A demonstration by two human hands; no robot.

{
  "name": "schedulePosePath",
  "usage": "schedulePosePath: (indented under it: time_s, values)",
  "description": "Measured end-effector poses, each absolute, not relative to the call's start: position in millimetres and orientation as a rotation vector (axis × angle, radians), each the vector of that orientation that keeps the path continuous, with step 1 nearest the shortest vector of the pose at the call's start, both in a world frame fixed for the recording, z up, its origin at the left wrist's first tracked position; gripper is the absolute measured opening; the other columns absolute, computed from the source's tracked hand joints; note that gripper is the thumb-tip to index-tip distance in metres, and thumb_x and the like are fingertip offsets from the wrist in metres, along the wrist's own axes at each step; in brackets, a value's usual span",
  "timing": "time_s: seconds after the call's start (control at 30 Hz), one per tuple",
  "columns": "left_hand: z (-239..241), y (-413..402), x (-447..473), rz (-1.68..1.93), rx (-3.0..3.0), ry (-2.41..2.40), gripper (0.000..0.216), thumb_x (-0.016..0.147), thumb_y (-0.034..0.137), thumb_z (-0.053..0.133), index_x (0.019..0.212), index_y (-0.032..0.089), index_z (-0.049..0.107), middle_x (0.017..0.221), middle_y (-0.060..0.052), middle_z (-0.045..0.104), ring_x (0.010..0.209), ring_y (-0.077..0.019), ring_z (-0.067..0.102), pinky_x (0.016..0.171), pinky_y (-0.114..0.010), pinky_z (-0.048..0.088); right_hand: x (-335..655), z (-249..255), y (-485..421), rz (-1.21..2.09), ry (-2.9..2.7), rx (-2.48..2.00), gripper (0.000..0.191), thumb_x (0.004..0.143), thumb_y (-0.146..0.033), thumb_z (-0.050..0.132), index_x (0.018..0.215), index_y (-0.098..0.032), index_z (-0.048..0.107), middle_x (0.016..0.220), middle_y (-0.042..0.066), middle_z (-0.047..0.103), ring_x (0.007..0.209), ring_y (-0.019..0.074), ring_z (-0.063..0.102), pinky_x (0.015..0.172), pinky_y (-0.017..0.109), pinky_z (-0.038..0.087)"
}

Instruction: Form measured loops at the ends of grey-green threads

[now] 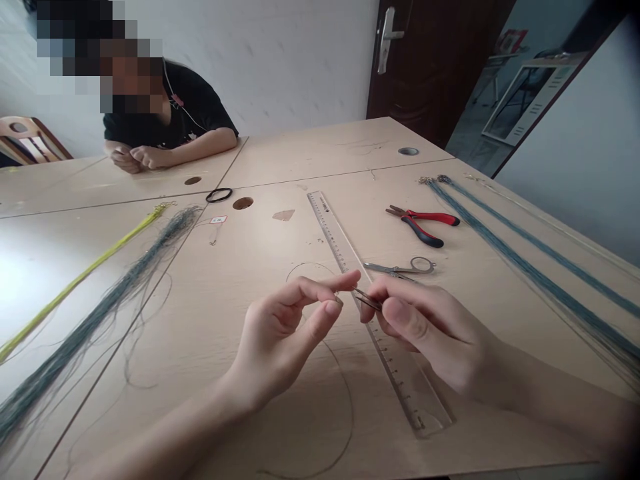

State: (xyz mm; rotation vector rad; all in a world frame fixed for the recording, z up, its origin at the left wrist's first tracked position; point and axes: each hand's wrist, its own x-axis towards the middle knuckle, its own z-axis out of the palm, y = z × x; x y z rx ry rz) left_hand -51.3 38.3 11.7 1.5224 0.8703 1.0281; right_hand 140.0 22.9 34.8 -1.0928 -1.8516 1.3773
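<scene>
The left hand (280,337) pinches a tiny piece (339,296), hard to make out; the right hand (445,333) grips partly hidden tweezers (370,304).

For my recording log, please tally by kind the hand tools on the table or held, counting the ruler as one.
Tweezers (in the right hand): 1
Pliers: 1
Scissors: 1
Ruler: 1
Total: 4

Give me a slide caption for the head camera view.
Right hand holds tweezers near left hand, above a ruler; thread curves alongside.
</scene>
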Motion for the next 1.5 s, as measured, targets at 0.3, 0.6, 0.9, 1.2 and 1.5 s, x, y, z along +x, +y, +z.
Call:
schedulePosePath:
  time_s: [0.3,0.6,0.9,1.2,1.5]
  values:
    - [10.5,38.5,-51.0,1.037,1.548,0.858,0.011,0.089,0.021,0.054,0.078,0.022,0.057,0.110,0.005,0.067,0.109,-0.0106,0.057,0.095,-0.020,0.044,142.8,21.9,20.7,1.330,-1.777,-1.047,0.035,0.096,-0.043,0.031,0.077,-0.019,0.049,0.053,-0.006,0.031,0.045,0.0076,0.028,0.043,0.022,0.024]
    - [10.8,38.6,-51.0,1.008,1.513,0.853,0.010,0.089,0.020,0.054,0.081,0.022,0.059,0.111,0.005,0.066,0.108,-0.0118,0.058,0.093,-0.022,0.047,139.2,40.1,21.6,1.296,-1.906,-1.146,0.027,0.092,-0.042,0.041,0.083,-0.018,0.050,0.063,-0.004,0.037,0.055,0.0090,0.033,0.049,0.024,0.026]
    - [11.8,37.8,-50.7,1.023,1.563,0.867,0.010,0.089,0.022,0.054,0.081,0.023,0.060,0.109,0.007,0.067,0.106,-0.0101,0.060,0.091,-0.018,0.047,138.3,35.0,21.7,1.255,-1.958,-1.176,0.025,0.092,-0.035,0.042,0.074,-0.019,0.050,0.060,-0.004,0.036,0.055,0.0096,0.033,0.048,0.023,0.027]
    - [11.8,37.7,-51.4,1.015,1.605,0.865,0.009,0.088,0.022,0.055,0.082,0.023,0.060,0.109,0.008,0.067,0.104,-0.0098,0.061,0.090,-0.019,0.047,137.4,35.2,23.7,1.289,-1.969,-1.198,0.026,0.092,-0.030,0.044,0.069,-0.018,0.044,0.058,-0.006,0.033,0.052,0.0075,0.031,0.047,0.022,0.026]
    - [11.3,38.0,-50.9,1.023,1.615,0.849,0.009,0.088,0.021,0.055,0.082,0.023,0.060,0.108,0.008,0.067,0.101,-0.0101,0.062,0.090,-0.020,0.048,136.5,28.1,23.5,1.245,-1.956,-1.177,0.027,0.091,-0.033,0.044,0.069,-0.018,0.045,0.056,-0.006,0.034,0.051,0.0070,0.031,0.045,0.023,0.025]
